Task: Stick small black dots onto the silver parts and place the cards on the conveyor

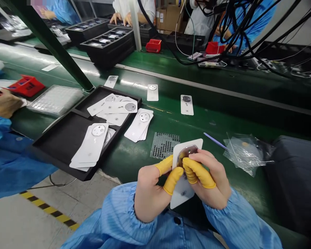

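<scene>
A white phone back cover with a round, dark camera ring is held up, tilted, over the bench edge. My left hand, in yellow finger cots, grips it by its left edge. The fingers of my right hand are bent and pressed together against the camera ring, and the fingertips hide part of it. Whether they pinch a small part there, I cannot make out. Just behind lies a clear sheet dotted with small black pieces. Purple tweezers rest to the right of it.
Left, a black tray bears white covers; another stack lies beside it. Single covers are spread along the green belt. Clear plastic bags and a dark case are at right. A co-worker's hand is far left.
</scene>
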`<state>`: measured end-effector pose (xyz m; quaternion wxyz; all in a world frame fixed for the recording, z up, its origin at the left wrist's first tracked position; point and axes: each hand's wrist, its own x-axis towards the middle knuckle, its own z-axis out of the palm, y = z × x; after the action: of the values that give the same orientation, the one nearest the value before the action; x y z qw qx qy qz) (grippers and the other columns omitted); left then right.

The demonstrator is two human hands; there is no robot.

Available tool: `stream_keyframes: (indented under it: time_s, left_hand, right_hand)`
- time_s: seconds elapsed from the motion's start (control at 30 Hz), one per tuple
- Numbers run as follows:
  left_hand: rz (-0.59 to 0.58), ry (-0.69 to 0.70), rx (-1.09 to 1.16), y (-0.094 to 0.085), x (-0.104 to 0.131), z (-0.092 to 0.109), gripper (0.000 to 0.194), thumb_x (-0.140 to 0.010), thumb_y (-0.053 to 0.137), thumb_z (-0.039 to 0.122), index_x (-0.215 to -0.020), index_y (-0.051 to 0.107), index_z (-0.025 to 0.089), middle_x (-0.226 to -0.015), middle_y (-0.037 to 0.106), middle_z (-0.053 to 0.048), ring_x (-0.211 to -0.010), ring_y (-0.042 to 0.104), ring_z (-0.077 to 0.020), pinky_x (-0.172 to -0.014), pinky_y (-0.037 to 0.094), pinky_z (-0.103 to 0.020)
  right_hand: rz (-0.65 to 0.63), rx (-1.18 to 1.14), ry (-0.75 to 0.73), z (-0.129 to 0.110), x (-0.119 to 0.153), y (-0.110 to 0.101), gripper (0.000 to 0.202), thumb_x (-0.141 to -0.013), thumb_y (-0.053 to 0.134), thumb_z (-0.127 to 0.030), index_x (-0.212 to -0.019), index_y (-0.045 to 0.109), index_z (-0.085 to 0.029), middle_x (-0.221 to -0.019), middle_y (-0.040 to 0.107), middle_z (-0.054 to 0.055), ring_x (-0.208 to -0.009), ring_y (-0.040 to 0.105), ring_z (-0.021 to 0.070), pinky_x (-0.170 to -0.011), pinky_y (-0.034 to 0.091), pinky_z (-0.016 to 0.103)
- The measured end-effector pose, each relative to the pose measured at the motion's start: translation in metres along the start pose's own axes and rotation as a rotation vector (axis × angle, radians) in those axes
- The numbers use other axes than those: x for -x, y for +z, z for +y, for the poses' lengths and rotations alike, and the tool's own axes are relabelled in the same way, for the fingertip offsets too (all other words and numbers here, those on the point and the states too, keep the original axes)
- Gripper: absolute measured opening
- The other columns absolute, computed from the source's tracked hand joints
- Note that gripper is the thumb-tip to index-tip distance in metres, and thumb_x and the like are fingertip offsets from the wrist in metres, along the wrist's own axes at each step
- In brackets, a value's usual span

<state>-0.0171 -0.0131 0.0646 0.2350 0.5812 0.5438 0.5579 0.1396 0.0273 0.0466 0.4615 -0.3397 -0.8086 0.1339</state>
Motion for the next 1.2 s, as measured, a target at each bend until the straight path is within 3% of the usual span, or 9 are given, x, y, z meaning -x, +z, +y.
stream_keyframes:
  time_s: [0.2, 0.37, 0.6, 0.7, 0.8, 0.9, 1.0, 1.1, 1.2]
  left_hand:
    - [0.050, 0.128, -0.031, 0.002, 0.008, 0.010, 0.027, -0.078, 0.067, 0.009, -0.102, 0.071, 0.019, -0.076, 0.076, -0.001, -0.057, 0.069, -0.0131, -0.054, 0.057, -0.019]
    - [0.077, 0.198, -0.052, 0.002, 0.011, 0.011, 0.030, -0.079, 0.064, 0.008, -0.107, 0.068, 0.020, -0.070, 0.072, -0.001, -0.054, 0.066, -0.0129, -0.051, 0.056, -0.020]
    - [0.112, 0.280, -0.045, 0.005, 0.011, 0.012, 0.038, -0.078, 0.062, 0.004, -0.112, 0.064, 0.021, -0.082, 0.074, -0.002, -0.064, 0.069, -0.0130, -0.058, 0.058, -0.019]
    - [0.152, 0.301, -0.070, 0.006, 0.009, 0.011, 0.032, -0.079, 0.061, 0.007, -0.108, 0.065, 0.020, -0.079, 0.074, -0.003, -0.060, 0.068, -0.0133, -0.055, 0.057, -0.020]
    - [0.183, 0.252, -0.127, 0.008, 0.008, 0.006, 0.015, -0.078, 0.062, 0.011, -0.088, 0.069, 0.018, -0.065, 0.072, -0.002, -0.052, 0.067, -0.0146, -0.047, 0.055, -0.021]
    - [0.149, 0.140, -0.096, 0.013, 0.006, -0.005, 0.010, -0.077, 0.063, 0.012, -0.074, 0.070, 0.019, -0.061, 0.071, -0.002, -0.052, 0.067, -0.0159, -0.048, 0.055, -0.022]
    - [0.037, -0.045, 0.124, 0.018, 0.001, -0.019, 0.010, -0.079, 0.064, 0.019, -0.085, 0.072, 0.017, -0.080, 0.076, -0.007, -0.068, 0.072, -0.0196, -0.064, 0.059, -0.027]
    - [-0.103, -0.271, 0.448, 0.024, -0.008, -0.038, 0.023, -0.084, 0.062, 0.029, -0.099, 0.070, 0.015, -0.095, 0.075, -0.010, -0.082, 0.072, -0.0228, -0.073, 0.059, -0.029]
    - [-0.160, -0.334, 0.592, 0.033, -0.018, -0.060, 0.031, -0.080, 0.067, 0.037, -0.100, 0.068, 0.014, -0.094, 0.074, -0.011, -0.080, 0.070, -0.0237, -0.070, 0.057, -0.030]
  right_hand:
    - [-0.057, 0.114, -0.069, -0.011, 0.010, -0.010, 0.047, -0.089, 0.049, -0.016, -0.135, 0.041, -0.025, -0.104, 0.067, 0.006, -0.096, 0.067, 0.0210, -0.096, 0.052, 0.046]
    - [0.042, 0.325, -0.241, -0.021, 0.014, -0.003, 0.049, -0.083, 0.051, -0.012, -0.132, 0.048, -0.018, -0.120, 0.060, 0.014, -0.111, 0.059, 0.0255, -0.097, 0.050, 0.050]
    - [0.133, 0.324, -0.163, -0.029, 0.016, 0.008, 0.051, -0.088, 0.047, -0.021, -0.139, 0.040, -0.018, -0.136, 0.049, 0.015, -0.118, 0.054, 0.0270, -0.089, 0.055, 0.045]
    - [0.071, 0.314, -0.161, -0.030, 0.017, 0.010, 0.055, -0.086, 0.047, -0.016, -0.141, 0.038, -0.018, -0.141, 0.044, 0.015, -0.125, 0.048, 0.0290, -0.095, 0.051, 0.048]
    - [-0.019, 0.243, -0.133, -0.027, 0.016, 0.011, 0.059, -0.083, 0.046, -0.012, -0.141, 0.037, -0.015, -0.144, 0.040, 0.017, -0.128, 0.045, 0.0329, -0.095, 0.049, 0.052]
    - [-0.048, 0.126, -0.065, -0.016, 0.016, 0.011, 0.059, -0.083, 0.047, -0.010, -0.141, 0.037, -0.018, -0.140, 0.043, 0.017, -0.127, 0.046, 0.0320, -0.096, 0.049, 0.052]
    - [0.021, 0.063, 0.033, -0.002, 0.024, 0.015, 0.054, -0.086, 0.047, -0.012, -0.138, 0.042, -0.026, -0.142, 0.042, 0.012, -0.128, 0.046, 0.0296, -0.099, 0.048, 0.051]
    - [0.219, 0.023, 0.373, 0.016, 0.034, 0.030, 0.052, -0.083, 0.061, -0.025, -0.134, 0.048, -0.025, -0.144, 0.043, 0.012, -0.130, 0.045, 0.0319, -0.101, 0.047, 0.051]
    - [0.328, -0.383, 0.696, 0.032, 0.037, 0.051, 0.042, -0.080, 0.067, -0.036, -0.118, 0.060, -0.020, -0.118, 0.066, 0.014, -0.105, 0.066, 0.0279, -0.085, 0.058, 0.040]
